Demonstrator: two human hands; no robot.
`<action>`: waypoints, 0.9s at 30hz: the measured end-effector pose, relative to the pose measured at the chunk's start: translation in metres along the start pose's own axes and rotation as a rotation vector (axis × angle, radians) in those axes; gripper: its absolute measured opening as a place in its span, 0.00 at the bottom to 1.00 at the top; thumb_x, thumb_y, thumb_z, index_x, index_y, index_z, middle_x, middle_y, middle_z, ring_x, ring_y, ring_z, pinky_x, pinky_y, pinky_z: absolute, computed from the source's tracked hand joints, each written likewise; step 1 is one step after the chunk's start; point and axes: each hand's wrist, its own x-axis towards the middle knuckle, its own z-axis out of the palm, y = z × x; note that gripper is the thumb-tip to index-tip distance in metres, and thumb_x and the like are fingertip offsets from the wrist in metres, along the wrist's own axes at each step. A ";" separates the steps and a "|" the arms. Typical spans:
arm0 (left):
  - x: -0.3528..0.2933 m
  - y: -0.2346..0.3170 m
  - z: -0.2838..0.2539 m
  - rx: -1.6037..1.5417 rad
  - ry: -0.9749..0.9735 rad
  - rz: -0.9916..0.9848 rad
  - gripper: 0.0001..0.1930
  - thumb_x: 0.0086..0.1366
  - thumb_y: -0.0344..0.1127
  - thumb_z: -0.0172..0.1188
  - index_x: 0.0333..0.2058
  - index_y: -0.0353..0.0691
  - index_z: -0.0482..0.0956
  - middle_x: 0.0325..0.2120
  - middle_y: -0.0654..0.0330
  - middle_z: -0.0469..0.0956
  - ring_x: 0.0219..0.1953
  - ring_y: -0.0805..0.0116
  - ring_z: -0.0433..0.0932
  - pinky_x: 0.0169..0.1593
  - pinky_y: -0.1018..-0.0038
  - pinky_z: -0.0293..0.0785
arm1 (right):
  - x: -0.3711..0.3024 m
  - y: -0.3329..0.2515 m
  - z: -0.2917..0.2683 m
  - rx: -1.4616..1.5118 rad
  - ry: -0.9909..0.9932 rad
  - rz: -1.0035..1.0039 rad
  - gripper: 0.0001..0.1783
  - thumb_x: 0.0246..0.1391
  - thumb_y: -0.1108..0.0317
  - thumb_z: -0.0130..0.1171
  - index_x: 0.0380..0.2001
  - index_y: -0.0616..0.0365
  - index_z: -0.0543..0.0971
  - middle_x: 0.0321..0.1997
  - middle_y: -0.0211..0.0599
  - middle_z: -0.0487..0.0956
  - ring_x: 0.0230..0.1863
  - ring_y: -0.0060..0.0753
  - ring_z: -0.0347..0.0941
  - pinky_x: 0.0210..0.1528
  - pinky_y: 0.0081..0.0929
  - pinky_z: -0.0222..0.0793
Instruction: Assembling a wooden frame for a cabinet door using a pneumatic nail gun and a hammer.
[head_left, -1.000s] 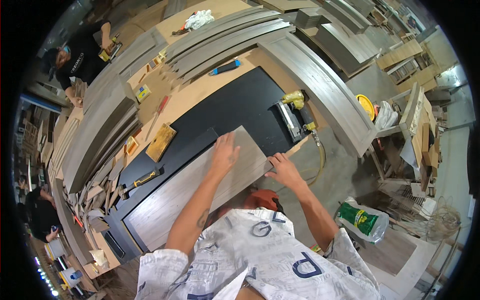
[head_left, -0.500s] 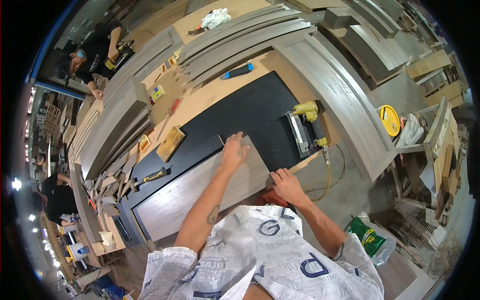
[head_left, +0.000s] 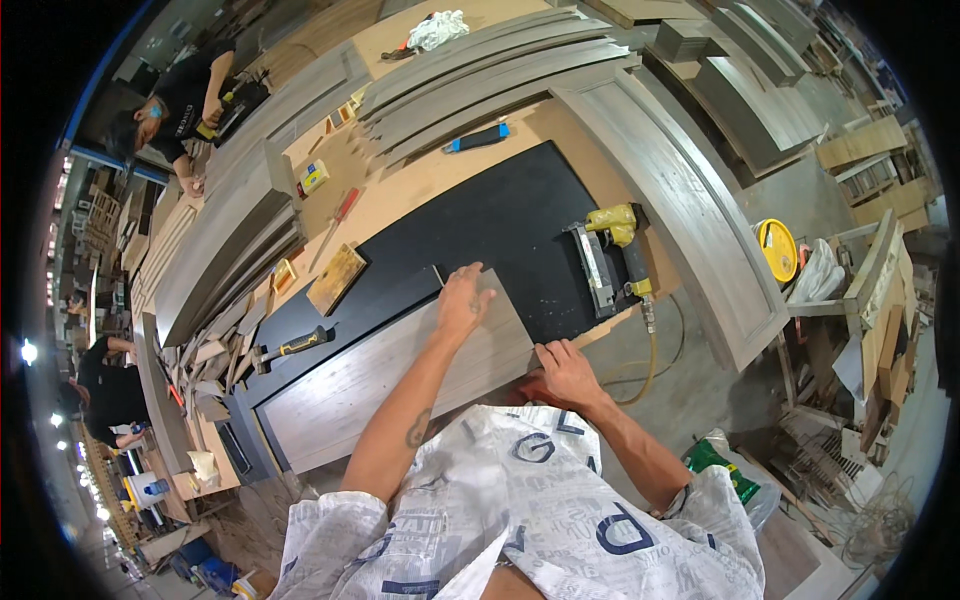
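Note:
A long grey-brown wooden panel (head_left: 370, 385) lies on a black mat (head_left: 520, 225) on the workbench. My left hand (head_left: 464, 300) rests flat on the panel's far right end, fingers spread at its top edge. At the panel's near right corner my right hand (head_left: 565, 368) grips the edge. A yellow and black nail gun (head_left: 612, 255) lies on the mat just right of both hands, with its hose trailing off the bench edge.
A hammer (head_left: 290, 347), a small wooden block (head_left: 336, 279), a red-handled tool (head_left: 338, 215) and a blue-handled tool (head_left: 478, 138) lie on the bench. Grey mouldings and a door frame (head_left: 690, 200) are stacked around it. Other people work at the left and top left.
The view has shifted and my head has moved. My left hand stays on the panel's far end, and my right hand has slid closer to the panel's near corner.

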 end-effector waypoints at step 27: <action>0.004 0.000 -0.003 -0.157 0.031 -0.090 0.28 0.50 0.34 0.74 0.51 0.35 0.78 0.46 0.48 0.82 0.52 0.46 0.78 0.56 0.58 0.73 | 0.005 -0.001 -0.008 0.026 0.000 -0.009 0.26 0.46 0.67 0.69 0.50 0.64 0.76 0.41 0.42 0.73 0.45 0.46 0.72 0.45 0.38 0.74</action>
